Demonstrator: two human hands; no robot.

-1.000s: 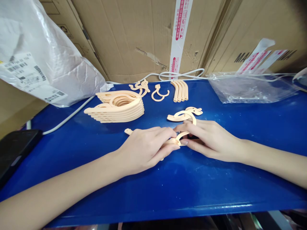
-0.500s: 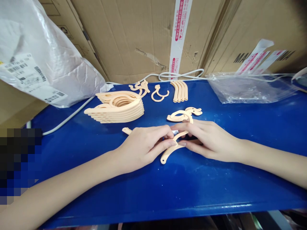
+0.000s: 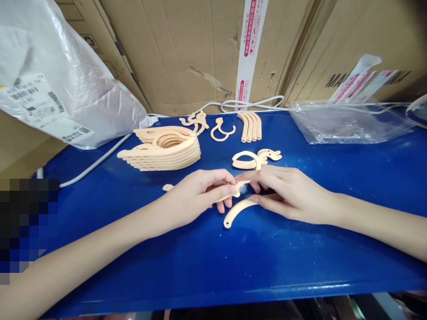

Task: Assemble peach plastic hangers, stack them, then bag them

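The person's left hand (image 3: 200, 195) hovers low over the blue table (image 3: 233, 266), fingers curled, with thumb and forefinger pinched on a thin peach strip (image 3: 233, 194). The strip runs under the palm, and what looks like its far end pokes out to the left of the knuckles, just above the table.

The right hand (image 3: 287, 193) comes in from the other side, fingers stretched flat and close together. Its forefinger meets the left hand's fingertips at the strip's near end. Its thumb tip rests on the upper end of a 2nd curved piece (image 3: 238, 212), which lies flat on the table just below both hands, its rounded end pointing toward the person. Whether the right hand truly grips anything cannot be told.

Just beyond the right hand's fingers lie 2 small hooked parts (image 3: 256, 159), touching each other. Farther back on the left sits a stack of curved parts (image 3: 163, 151). Behind it, near the wall of cardboard boxes (image 3: 187, 49), are:

- a few small hooks (image 3: 195, 120)
- 1 open ring hook (image 3: 222, 130)
- a row of bent strips (image 3: 251, 126) laid side by side

A white cable (image 3: 96, 162) crosses the table's left edge below a crumpled white bag (image 3: 66, 84). A clear plastic bag (image 3: 347, 124) lies at the far right.
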